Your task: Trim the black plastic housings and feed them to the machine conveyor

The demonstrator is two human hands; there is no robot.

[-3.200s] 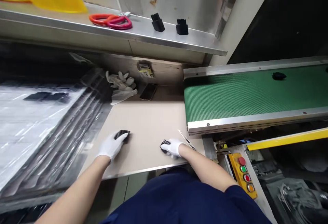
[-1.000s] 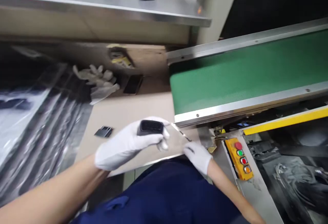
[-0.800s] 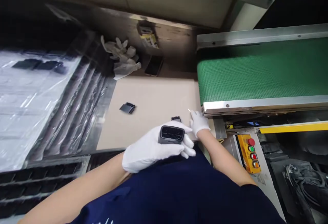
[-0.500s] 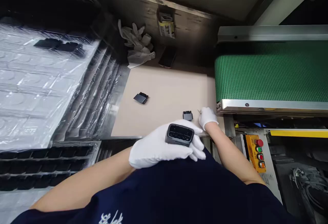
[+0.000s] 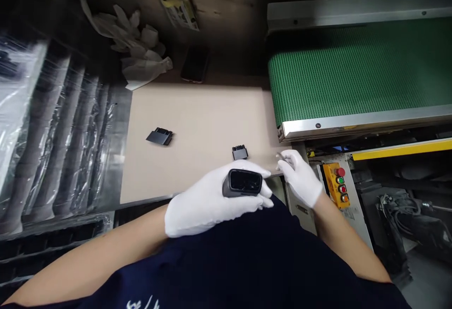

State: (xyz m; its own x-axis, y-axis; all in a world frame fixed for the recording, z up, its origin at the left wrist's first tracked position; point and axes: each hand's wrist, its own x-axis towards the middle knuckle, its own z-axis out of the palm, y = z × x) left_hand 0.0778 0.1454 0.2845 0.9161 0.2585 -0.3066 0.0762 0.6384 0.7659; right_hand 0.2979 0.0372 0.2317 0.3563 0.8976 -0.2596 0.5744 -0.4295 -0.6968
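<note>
My white-gloved left hand (image 5: pixel 203 205) is wrapped round a hollow black plastic housing (image 5: pixel 243 190), its open end facing up at me. To its right, my gloved right hand (image 5: pixel 300 177) pinches a small thin metal piece (image 5: pixel 281 156) between thumb and fingers; its exact kind is too small to make out. Just beyond the left hand, a small black plastic part (image 5: pixel 240 152) lies on the beige board (image 5: pixel 201 111). Another similar black part (image 5: pixel 160 136) lies further left on that board.
A green conveyor belt (image 5: pixel 353 73) stands at the right, above an orange button box (image 5: pixel 336 185). Loose white gloves (image 5: pixel 141 45) and a dark phone (image 5: pixel 195 64) lie at the back. Stacked clear plastic trays (image 5: pixel 52 134) rise on the left.
My right hand has lifted off the board's right edge and drawn back towards me with the thin metal piece. The housing stays in my left hand, slightly tilted. The view has swung right.
</note>
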